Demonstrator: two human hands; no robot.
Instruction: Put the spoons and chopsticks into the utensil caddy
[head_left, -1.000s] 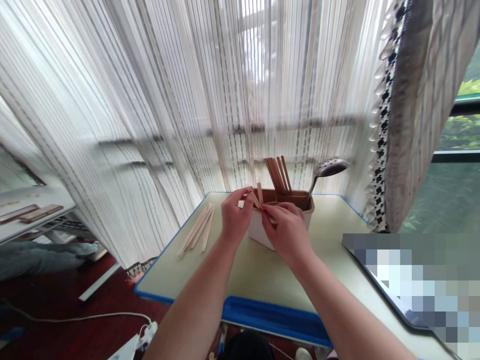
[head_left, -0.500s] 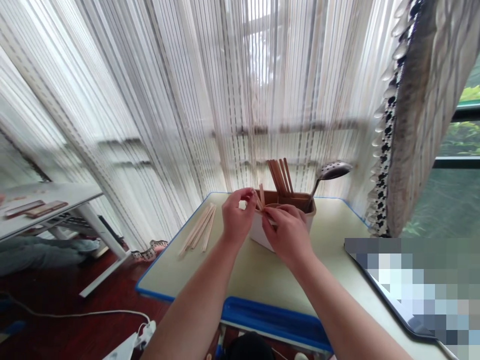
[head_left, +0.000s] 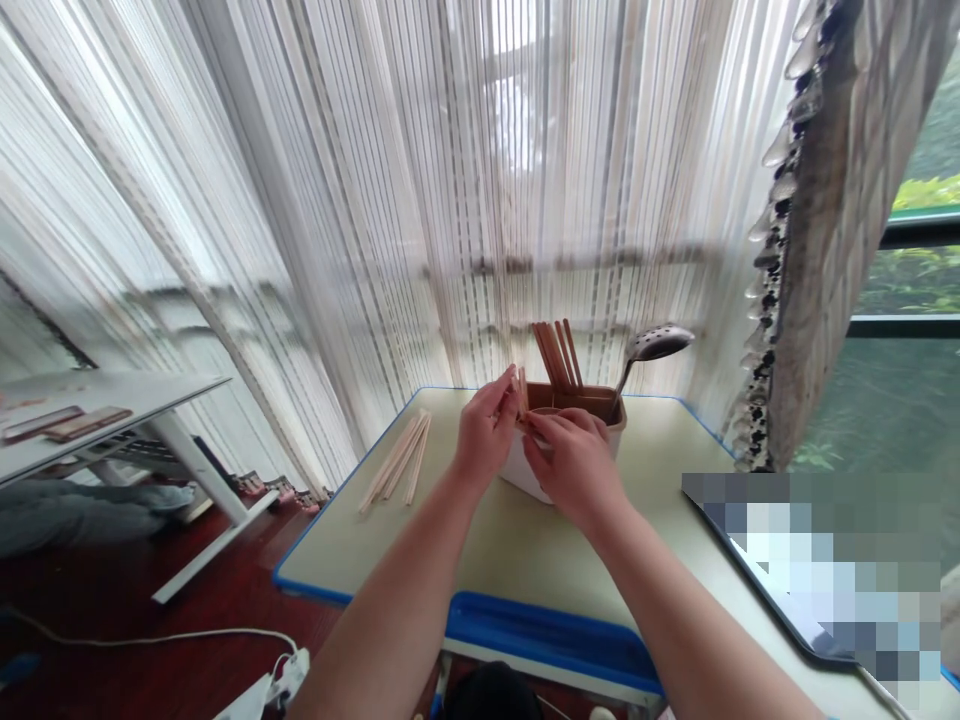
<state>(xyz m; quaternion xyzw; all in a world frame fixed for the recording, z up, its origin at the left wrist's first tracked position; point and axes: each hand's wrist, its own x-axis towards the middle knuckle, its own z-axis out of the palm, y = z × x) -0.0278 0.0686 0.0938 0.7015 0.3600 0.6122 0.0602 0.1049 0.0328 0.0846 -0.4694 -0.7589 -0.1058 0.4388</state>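
Light wooden chopsticks (head_left: 523,384) stand at the near left corner of a white utensil holder (head_left: 526,473) with a brown rim. My left hand (head_left: 486,425) is closed around them at the left, fingertips near their tops. Lower down, the fingers of my right hand (head_left: 574,455) pinch the same chopsticks at the rim. How many there are is hidden by my fingers. Dark brown chopsticks (head_left: 559,357) lean together in the holder. Beside them a slotted metal ladle (head_left: 658,342) rises to the right. More light chopsticks (head_left: 401,458) lie loosely on the table, left of my hands.
The pale table (head_left: 420,545) has a blue edge and a blue tray (head_left: 551,640) along its front. A dark-framed device (head_left: 795,590), its screen pixelated, lies at the right. Another table (head_left: 172,385) stands left, with a person's leg below. Curtains (head_left: 360,200) hang behind.
My left hand has moved slightly right and upward, closing in on the chopsticks. My right hand keeps its place at the rim. The view has shifted a little.
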